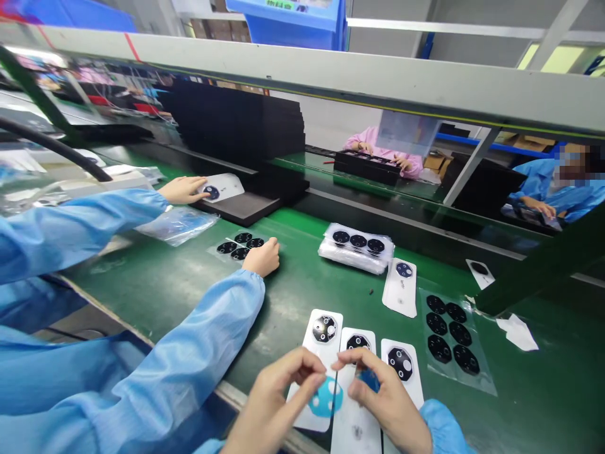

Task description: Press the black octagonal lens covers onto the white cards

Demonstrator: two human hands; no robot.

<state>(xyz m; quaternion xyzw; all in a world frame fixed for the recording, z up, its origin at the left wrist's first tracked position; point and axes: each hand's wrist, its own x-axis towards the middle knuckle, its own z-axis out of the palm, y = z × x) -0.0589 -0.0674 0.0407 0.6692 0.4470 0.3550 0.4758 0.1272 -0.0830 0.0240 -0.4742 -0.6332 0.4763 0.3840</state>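
My left hand [288,391] is closed, thumb and forefinger pinched at the edge of a round light-blue film [327,398] with holes in it. Close by on the right, my right hand [390,397] has its fingers curled around a darker blue piece of film [369,378], partly hidden by them. Below both hands lie three white phone-shaped panels: a left one [309,337], a middle one [357,441] and a right one [416,381]. Each bears a round black camera-ring sticker [401,364] near its top.
A co-worker's hand [182,189] holds a white panel [227,188]; that person's other hand [265,257] is at a sheet of black stickers [240,246]. Ahead are a sticker stack [357,252] and another panel [400,290]. At right lie a sticker sheet [484,378] and scrap paper [517,332].
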